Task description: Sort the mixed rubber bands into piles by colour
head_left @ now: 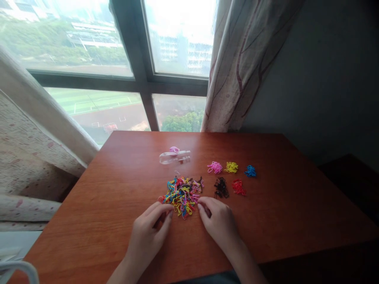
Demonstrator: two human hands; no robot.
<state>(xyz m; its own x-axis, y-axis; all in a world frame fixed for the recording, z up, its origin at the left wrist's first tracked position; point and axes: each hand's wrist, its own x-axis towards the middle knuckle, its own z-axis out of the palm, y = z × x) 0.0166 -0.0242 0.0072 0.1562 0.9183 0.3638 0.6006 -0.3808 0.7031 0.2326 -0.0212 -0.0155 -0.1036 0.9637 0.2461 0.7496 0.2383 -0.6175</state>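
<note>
— Closest to us, our left forearm (127,270) and right forearm (245,260) come in from the bottom edge, ending in the left hand (145,232) and right hand (219,219), either side of bottom centre.
— Are our fingers gripping anything?
— We can't tell. Each thumb and forefinger curve toward a pinch at the lower edge of the mixed pile of looped clips (181,193), lower centre; any clip between them is too small to make out.
— Which step are we on?
— Sorting by colour, we'd judge: right of centre sit a black heap (221,187) and red heap (239,187), with a blue heap (250,171), yellow heap (231,167) and pink heap (216,167) farther off.
— And the next move?
— We think it calls for freeing one clip without dragging its neighbours.
— Beyond?
— A clear container (166,158) near mid-frame, then the window (145,83), upper left.
</note>
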